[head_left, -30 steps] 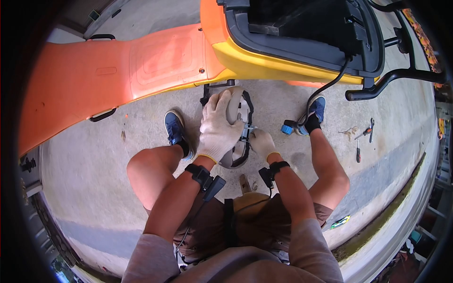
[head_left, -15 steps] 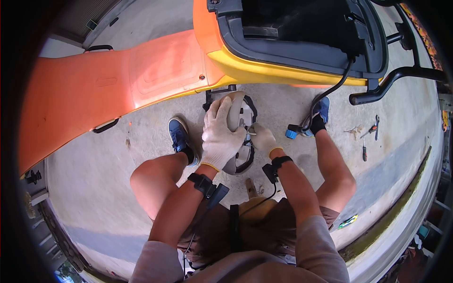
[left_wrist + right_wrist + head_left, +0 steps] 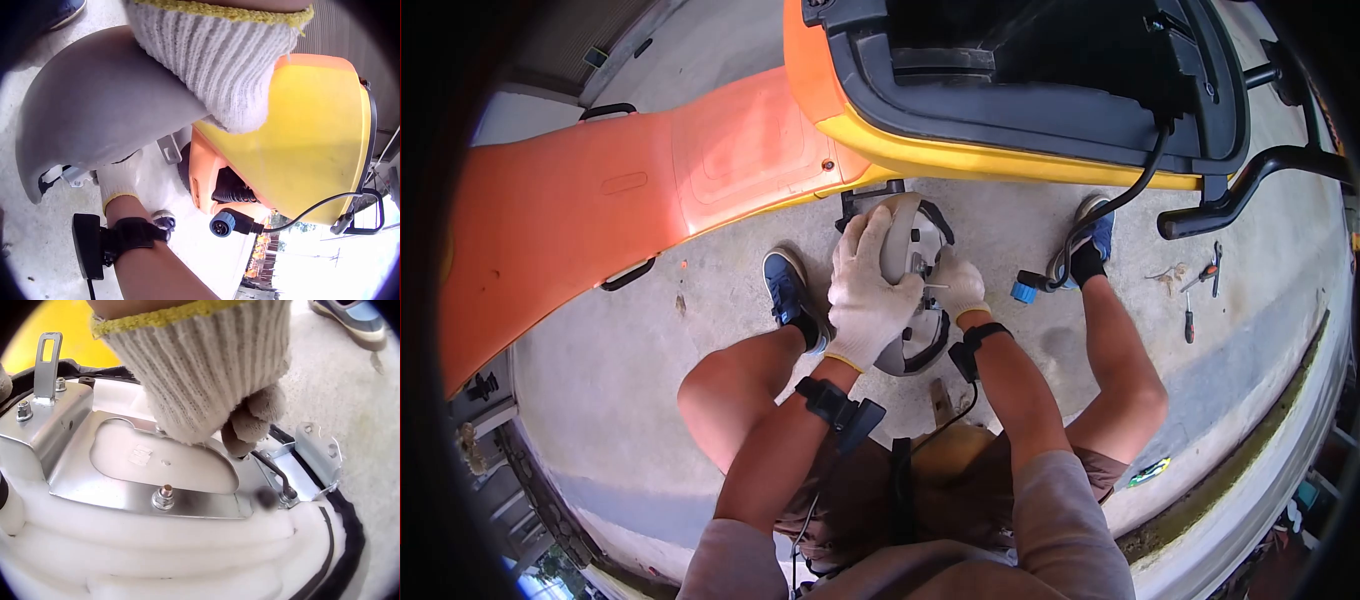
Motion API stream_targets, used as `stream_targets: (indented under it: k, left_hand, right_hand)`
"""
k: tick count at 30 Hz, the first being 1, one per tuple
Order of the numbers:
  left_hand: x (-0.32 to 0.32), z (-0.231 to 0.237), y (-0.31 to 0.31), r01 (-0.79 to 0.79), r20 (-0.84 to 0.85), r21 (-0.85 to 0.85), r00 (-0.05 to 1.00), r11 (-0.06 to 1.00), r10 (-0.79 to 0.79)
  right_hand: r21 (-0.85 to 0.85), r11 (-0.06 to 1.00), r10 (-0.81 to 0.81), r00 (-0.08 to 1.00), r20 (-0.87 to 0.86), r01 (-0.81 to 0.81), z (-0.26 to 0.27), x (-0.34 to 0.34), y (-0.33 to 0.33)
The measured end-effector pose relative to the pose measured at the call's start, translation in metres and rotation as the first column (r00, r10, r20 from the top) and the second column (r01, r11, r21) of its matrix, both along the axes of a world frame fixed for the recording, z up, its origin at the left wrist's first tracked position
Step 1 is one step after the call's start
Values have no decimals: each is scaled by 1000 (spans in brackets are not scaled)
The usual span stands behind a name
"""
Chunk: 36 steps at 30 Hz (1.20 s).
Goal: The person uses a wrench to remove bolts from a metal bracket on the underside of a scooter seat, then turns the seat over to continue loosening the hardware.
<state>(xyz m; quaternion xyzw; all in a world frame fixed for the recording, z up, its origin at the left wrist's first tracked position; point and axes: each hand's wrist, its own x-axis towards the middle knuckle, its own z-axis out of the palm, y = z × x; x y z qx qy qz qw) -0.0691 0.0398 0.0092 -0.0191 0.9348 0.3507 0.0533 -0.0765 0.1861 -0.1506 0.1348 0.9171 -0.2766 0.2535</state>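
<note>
A grey padded shell (image 3: 896,245) stands on edge between the feet, its white underside (image 3: 187,556) and metal bracket (image 3: 140,503) turned toward the right hand. The gloved left hand (image 3: 865,290) grips the shell's grey outer side, thumb toward the underside; its fingers are out of sight in the left wrist view. With fingers curled, the gloved right hand (image 3: 206,381) holds a dark bent hex key (image 3: 272,469), whose end meets a bolt (image 3: 289,495) by a smaller bracket (image 3: 319,450). A bolt with a nut (image 3: 164,497) sticks up from the long bracket.
An orange-and-yellow vehicle body (image 3: 960,158) with an open black compartment spans the top. A cable with a blue connector (image 3: 1023,293) hangs near the right foot. Pliers-like tools (image 3: 1215,270) and a screwdriver (image 3: 1189,325) lie on the concrete at the right.
The head view has shifted. The right hand has moved forward along the shell, and more of the shell's white underside shows. The left hand keeps its place on the grey side.
</note>
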Motion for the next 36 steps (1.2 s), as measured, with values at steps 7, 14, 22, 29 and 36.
stream_targets:
  k: [7,14,22,29,36]
  left_hand:
    - [3,4,3,20,10,87,1000,996,-20]
    - [3,4,4,-4,-10,85,1000,996,5]
    - [2,-2,6,10,0,87,1000,996,-10]
    - [9,-9,2,9,-95,122,996,993,3]
    - [20,-11,-6,-7,-152,170,988,985,34]
  right_hand:
    - [29,999,-26,999,27,25,-14,-12,2]
    - [7,995,-96,994,45,96,-29,-31,8]
    - [-45,991,-120,983,142,128,-35,-54,11]
    - [-32,976,-204,960,190,214,-47,-46,15]
    - [-52,999,15,987,157,-7,-40,-34,33]
